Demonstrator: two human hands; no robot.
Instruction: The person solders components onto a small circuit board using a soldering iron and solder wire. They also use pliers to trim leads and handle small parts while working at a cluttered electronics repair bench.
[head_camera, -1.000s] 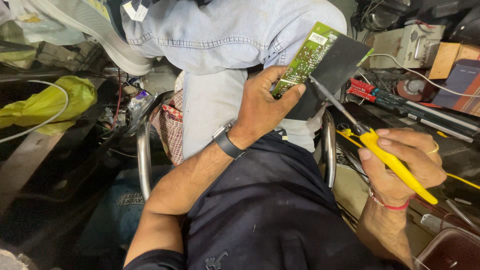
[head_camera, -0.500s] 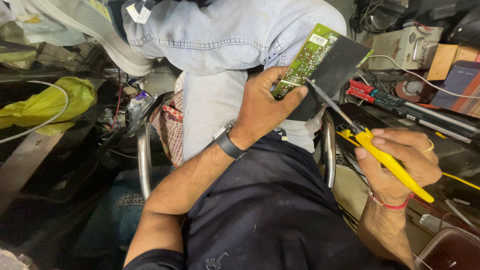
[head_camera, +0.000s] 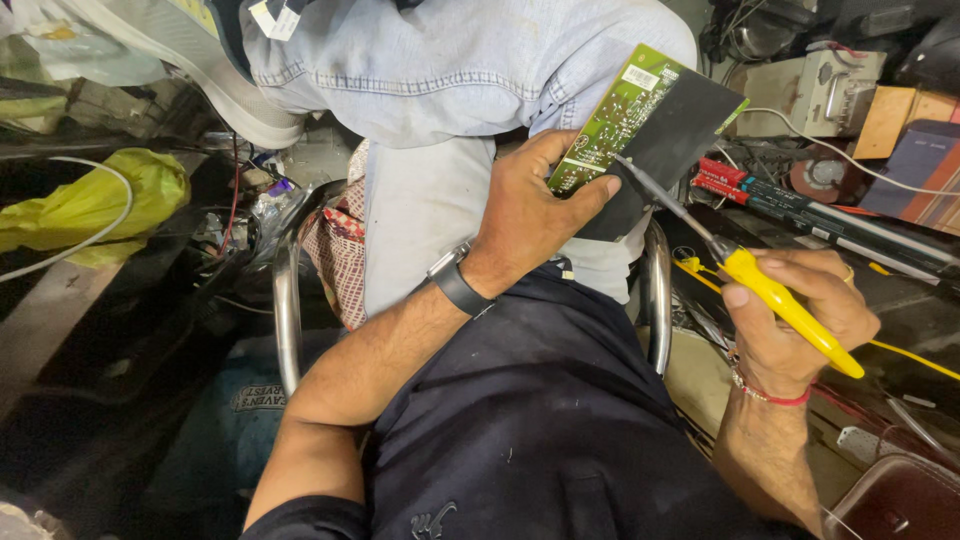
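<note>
We are holding the green circuit board (head_camera: 620, 120) tight in our left hand (head_camera: 530, 215) and our right hand (head_camera: 795, 320), fingers wrapped around the yellow soldering iron (head_camera: 770, 295), is touching its tip to the board, so the work is looking not yet finished.

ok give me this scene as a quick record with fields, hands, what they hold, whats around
left hand: the left hand grips a green circuit board at its lower edge
right hand: the right hand holds a yellow-handled soldering iron, tip touching the board
wrist: black watch on the left wrist
behind: chrome chair frame, another person seated in light denim
left side: yellow bag
</note>
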